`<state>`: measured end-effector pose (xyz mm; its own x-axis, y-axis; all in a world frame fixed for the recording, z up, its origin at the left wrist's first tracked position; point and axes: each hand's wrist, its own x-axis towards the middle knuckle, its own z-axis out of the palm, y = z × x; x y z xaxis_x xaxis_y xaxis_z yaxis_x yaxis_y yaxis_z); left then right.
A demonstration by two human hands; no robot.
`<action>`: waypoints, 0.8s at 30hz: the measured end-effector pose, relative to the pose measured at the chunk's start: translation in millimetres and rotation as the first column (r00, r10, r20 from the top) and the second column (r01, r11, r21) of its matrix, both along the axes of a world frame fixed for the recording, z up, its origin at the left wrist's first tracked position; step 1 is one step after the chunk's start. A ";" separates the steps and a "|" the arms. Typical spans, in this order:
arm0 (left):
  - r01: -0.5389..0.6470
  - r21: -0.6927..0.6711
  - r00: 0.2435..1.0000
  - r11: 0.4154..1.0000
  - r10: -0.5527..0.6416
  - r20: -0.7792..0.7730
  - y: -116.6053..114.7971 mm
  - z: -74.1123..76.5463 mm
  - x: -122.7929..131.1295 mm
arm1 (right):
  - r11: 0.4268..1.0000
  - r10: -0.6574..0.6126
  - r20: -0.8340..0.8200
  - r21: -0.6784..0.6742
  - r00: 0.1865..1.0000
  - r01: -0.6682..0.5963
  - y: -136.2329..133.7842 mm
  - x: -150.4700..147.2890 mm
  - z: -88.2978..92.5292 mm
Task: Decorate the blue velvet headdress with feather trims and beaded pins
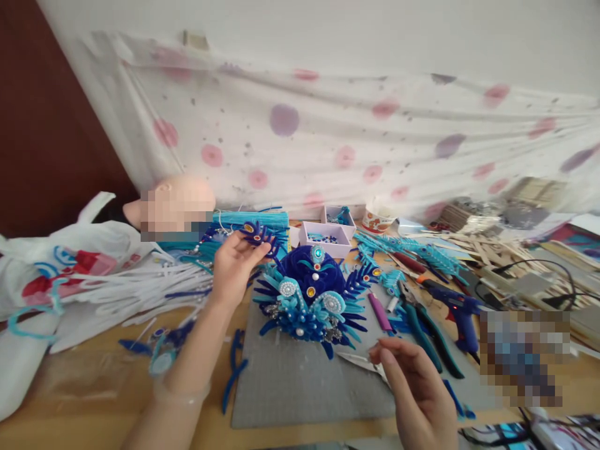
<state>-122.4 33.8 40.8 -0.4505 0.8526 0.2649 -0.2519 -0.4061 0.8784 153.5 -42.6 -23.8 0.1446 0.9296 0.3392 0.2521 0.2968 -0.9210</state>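
My left hand (237,265) pinches a dark blue chenille-stem sprig (257,239) with orange gems, raised at the upper left side of a blue headpiece (300,315). Whether the sprig is joined to the headpiece I cannot tell. The headpiece stands on a grey cutting mat (281,390) and bears blue fuzzy petals, pearls, white beaded scrolls and gems. A similar sprig (360,280) sticks out on its right. At the lower right, my right hand (417,387) is curled with thumb and fingertips together; anything between them is hidden. Scissors (359,361) lie beside those fingertips, their handles partly covered.
Right of the mat lie pliers (424,331), a blue glue gun (457,309) and a purple lighter-like tube (379,312). Small bead boxes (325,237) and a paper cup (377,220) stand behind. White stems (122,278), a plastic bag (89,262) and a mannequin head (182,194) occupy the left.
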 end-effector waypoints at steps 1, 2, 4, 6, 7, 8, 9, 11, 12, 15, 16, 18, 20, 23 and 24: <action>0.008 -0.013 1.000 1.000 -0.008 -0.009 0.3 -2.3 -1.0 | 1.000 0.011 0.009 0.003 1.000 -0.011 0.1 -0.4 -0.2; 0.018 -0.027 1.000 0.999 -0.018 -0.016 1.0 -4.4 -2.0 | 1.000 0.024 0.020 0.008 1.000 -0.025 0.0 -0.4 -0.9; 0.048 -0.060 0.998 0.997 -0.050 -0.031 2.4 -8.3 -4.2 | 0.999 0.040 0.036 0.014 0.999 -0.041 -0.4 1.2 -3.5; 0.064 -0.075 0.997 0.995 -0.068 -0.048 3.3 -11.3 -7.2 | 0.999 0.045 0.043 0.005 0.998 -0.045 -0.7 5.0 -7.5; 0.063 -0.074 0.996 0.995 -0.067 -0.056 3.4 -12.4 -9.0 | 0.999 0.043 0.041 -0.005 0.998 -0.043 -0.7 7.4 -9.8; 0.059 -0.069 0.996 0.996 -0.063 -0.064 3.2 -13.3 -11.0 | 0.999 0.039 0.036 -0.016 0.999 -0.039 -0.5 9.6 -11.9; 0.057 -0.064 0.995 0.996 -0.062 -0.072 2.9 -13.9 -12.9 | 0.999 0.036 0.032 -0.028 0.999 -0.036 -0.3 11.3 -13.6; 0.077 -0.071 0.992 0.995 -0.083 -0.094 1.9 -14.8 -15.1 | 0.998 0.038 0.037 -0.042 0.999 -0.037 -0.1 11.3 -15.0; 0.098 -0.084 0.988 0.992 -0.107 -0.109 1.2 -15.1 -15.0 | 0.998 0.044 0.050 -0.043 0.998 -0.042 -0.5 9.2 -14.5; 0.161 -0.135 0.974 0.978 -0.179 -0.136 -1.1 -14.7 -10.5 | 0.999 0.041 0.080 -0.034 0.996 -0.038 -4.5 -4.9 -9.8; 0.170 -0.144 0.973 0.975 -0.189 -0.134 -1.8 -14.1 -8.3 | 0.999 0.033 0.073 -0.036 0.997 -0.030 -6.7 -10.6 -8.0; 0.171 -0.150 0.975 0.974 -0.189 -0.116 -3.0 -12.3 -4.5 | 0.999 0.014 0.042 -0.048 0.999 -0.012 -11.2 -19.9 -5.8; 0.181 -0.159 0.975 0.971 -0.198 -0.101 -3.6 -9.9 -2.4 | 0.999 0.011 0.023 -0.053 1.000 -0.009 -14.5 -23.7 -6.2; 0.220 -0.183 0.965 0.958 -0.241 -0.101 -2.5 -6.3 -2.5 | 0.999 0.011 0.058 -0.038 0.998 -0.009 -15.6 -18.9 -10.1; 0.238 -0.195 0.959 0.951 -0.262 -0.107 -1.5 -5.1 -3.2 | 0.999 0.023 0.085 -0.025 0.996 -0.021 -15.3 -16.1 -11.6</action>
<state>-125.5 32.3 35.7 -0.1886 0.9720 0.1403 -0.2045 -0.1786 0.9624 137.4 -57.9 -35.4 0.0957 0.9403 0.3267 0.3238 0.2810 -0.9034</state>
